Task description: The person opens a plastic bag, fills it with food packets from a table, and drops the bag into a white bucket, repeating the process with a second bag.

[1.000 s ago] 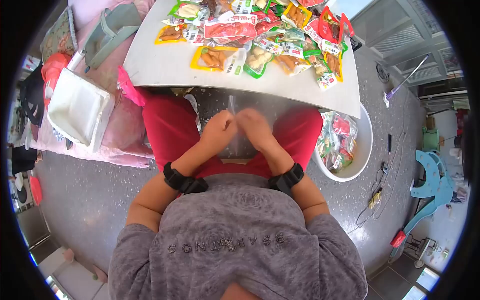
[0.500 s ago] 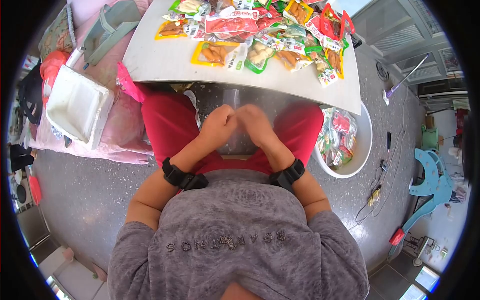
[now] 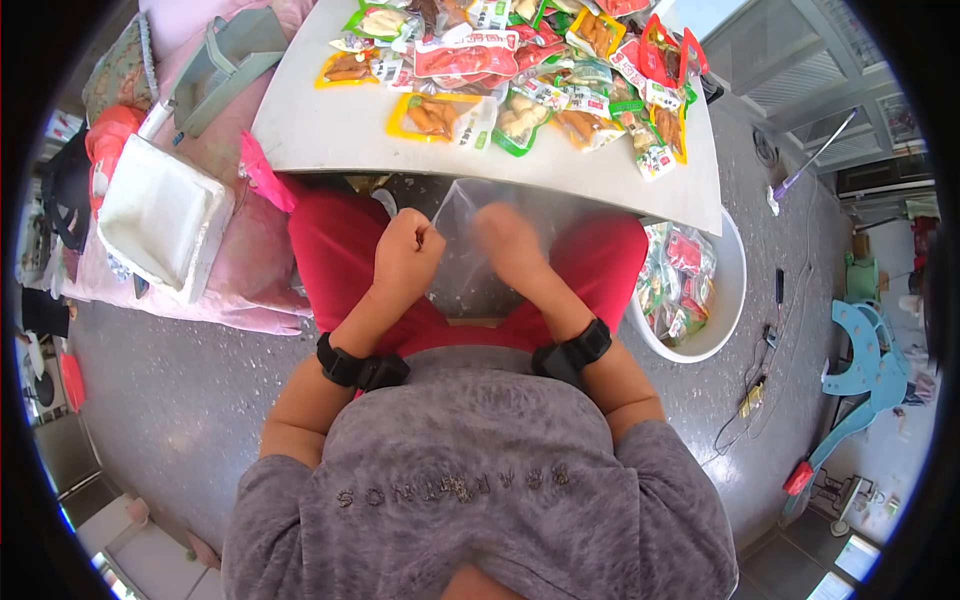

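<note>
Between my knees, below the table edge, a clear plastic bag [image 3: 458,212] hangs spread between my hands. My left hand [image 3: 408,255] is closed in a pinch on the bag's left edge. At its right side is my right hand [image 3: 508,242], curled and blurred by motion, and it appears to grip the bag there. The bag looks see-through, with the floor showing behind it. Just beyond my hands, sealed food packets [image 3: 440,118] lie piled on the white table [image 3: 330,130].
To my right stands a white tub [image 3: 728,290] holding several packets. On my left, a white foam box [image 3: 165,215] and a grey-green carrier [image 3: 225,70] rest on a pink-covered bed [image 3: 235,285]. Cords [image 3: 750,395] lie on the floor at right.
My hands have moved apart from nearly touching, the left one going leftward. The clear bag now shows spread out between them.
</note>
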{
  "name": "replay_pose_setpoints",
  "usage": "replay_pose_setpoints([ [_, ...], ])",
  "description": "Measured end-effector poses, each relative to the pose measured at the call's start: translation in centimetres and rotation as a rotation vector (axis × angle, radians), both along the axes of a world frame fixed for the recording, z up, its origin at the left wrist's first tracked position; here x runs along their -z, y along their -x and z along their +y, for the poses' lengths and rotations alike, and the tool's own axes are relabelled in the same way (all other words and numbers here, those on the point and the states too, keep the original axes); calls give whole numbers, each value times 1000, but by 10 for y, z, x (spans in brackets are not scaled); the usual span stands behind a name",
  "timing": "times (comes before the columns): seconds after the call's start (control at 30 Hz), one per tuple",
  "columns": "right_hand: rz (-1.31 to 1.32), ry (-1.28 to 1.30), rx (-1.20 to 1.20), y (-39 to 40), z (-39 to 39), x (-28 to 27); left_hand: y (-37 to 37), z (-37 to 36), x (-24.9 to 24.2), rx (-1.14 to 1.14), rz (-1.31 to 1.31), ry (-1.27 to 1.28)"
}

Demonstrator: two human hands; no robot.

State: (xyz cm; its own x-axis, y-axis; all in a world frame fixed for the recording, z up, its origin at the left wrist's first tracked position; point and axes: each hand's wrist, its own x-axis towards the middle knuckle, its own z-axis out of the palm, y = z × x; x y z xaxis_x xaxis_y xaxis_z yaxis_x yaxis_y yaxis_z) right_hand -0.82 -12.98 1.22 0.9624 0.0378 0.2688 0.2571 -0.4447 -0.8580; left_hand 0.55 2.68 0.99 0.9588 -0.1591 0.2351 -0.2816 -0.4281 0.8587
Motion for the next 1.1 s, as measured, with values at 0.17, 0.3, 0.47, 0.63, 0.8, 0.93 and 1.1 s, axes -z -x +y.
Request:
replay_pose_setpoints([
  [0.17,195,-280,-237,-13,37,-19,1,6,-20,-165,15,122],
  [0.3,327,-454,-325,-31,47,-24,-6,32,-29,-167,-67,175],
  [0.47,186,-454,-303,-68,59,-49,-28,71,-109,-297,-615,-479],
  [0.63,-9,-635,-208,-107,100,-65,-44,63,-164,-303,-878,-807],
  [0.8,-91,-128,63,-133,93,-20,-115,62,-69,-246,-593,-939],
  [0.93,-203,73,150,-127,54,-25,-129,44,-22,-260,-314,-705],
  [1.1,-132,394,338,-119,-12,-39,-134,27,0,-246,-86,-397],
])
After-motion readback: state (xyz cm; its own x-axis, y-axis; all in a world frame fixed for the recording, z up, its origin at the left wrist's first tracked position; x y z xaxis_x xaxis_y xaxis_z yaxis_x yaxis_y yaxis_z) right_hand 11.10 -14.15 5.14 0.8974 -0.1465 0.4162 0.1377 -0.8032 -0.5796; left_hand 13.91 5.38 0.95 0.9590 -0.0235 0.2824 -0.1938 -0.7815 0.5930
